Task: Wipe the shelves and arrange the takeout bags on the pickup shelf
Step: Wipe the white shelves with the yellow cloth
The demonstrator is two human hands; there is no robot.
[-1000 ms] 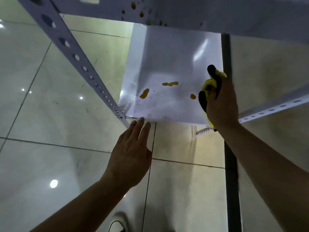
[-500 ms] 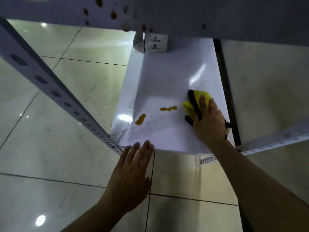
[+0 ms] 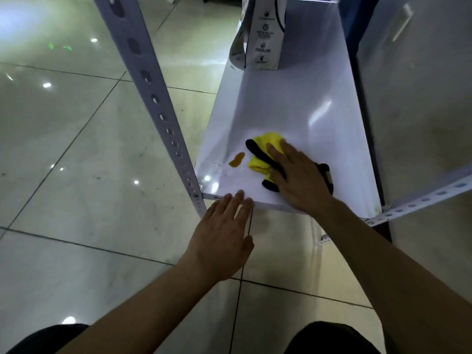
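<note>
Yellow-black cloth (image 3: pixel 258 163) bunched beside orange smear (image 3: pixel 236 159), right hand (image 3: pixel 298 180) fingers flat on it, left hand (image 3: pixel 222 241) fingers relaxed

Dim indoor light with a greenish cast; overhead lamps throw small bright spots and a broad glare patch on the glossy floor tiles (image 3: pixel 76 154). The white shelf (image 3: pixel 293 103) shows soft sheen streaks. Wide-angle distortion bends the shelf upright (image 3: pixel 150 80), and the edges look soft.
</note>
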